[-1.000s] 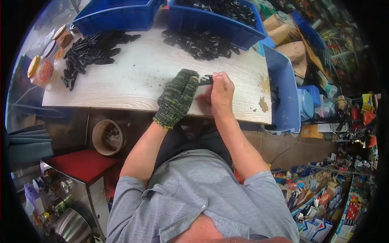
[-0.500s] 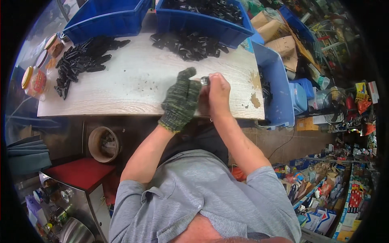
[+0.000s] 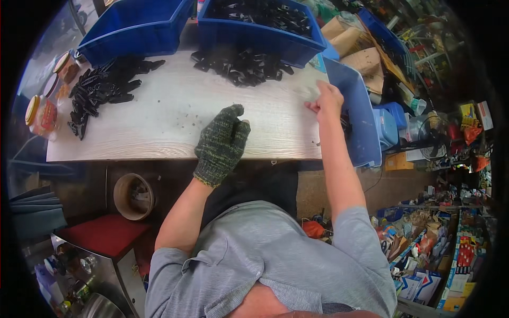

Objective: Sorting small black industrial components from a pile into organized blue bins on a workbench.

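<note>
My left hand (image 3: 221,142), in a dark green knitted glove, rests over the front part of the whitish table with its fingers curled. Whatever it holds, if anything, is hidden from view. My bare right hand (image 3: 328,100) reaches over the table's right side, beside the light blue bin (image 3: 369,124). Its index finger points forward and its thumb stands apart, with nothing seen between them. Ahead of both hands lies a heap of small black plastic pieces (image 3: 246,68). Farther left there is another pile, of long black parts (image 3: 106,87).
Two dark blue crates stand at the table's back: the left crate (image 3: 138,37), and the right crate (image 3: 260,40) with many black pieces inside. Lidded jars (image 3: 42,114) line the left edge. Below the table sits a round bucket (image 3: 134,196); cluttered shelves fill the right.
My right hand has left my left hand and moved right to the light blue bin. The small black-and-silver piece between them no longer shows. My left hand has shifted slightly left and nearer.
</note>
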Available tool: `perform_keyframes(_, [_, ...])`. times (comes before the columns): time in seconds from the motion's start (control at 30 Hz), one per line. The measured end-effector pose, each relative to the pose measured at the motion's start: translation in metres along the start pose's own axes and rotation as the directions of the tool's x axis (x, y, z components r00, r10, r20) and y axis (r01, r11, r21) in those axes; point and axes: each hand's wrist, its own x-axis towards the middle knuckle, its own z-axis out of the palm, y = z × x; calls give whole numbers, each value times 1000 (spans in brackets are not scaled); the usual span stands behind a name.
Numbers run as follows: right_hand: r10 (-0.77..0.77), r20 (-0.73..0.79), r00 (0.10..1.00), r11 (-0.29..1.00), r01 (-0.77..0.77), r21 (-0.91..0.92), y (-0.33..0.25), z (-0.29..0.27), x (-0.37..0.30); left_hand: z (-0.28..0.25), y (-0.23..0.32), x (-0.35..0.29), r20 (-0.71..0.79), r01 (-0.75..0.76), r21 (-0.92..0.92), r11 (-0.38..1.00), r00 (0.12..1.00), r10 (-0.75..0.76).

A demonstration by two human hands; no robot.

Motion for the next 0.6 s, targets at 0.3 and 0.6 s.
perform_keyframes(0.3, [-195,151,969,801,246,-546,6,57,31,1,-4,-1,-59,-80,49,996,995,83])
perform_keyframes(0.6, [-339,201,919,597,376,-709,15,55,39,-1,-5,3,-103,-19,32,999,994,22])
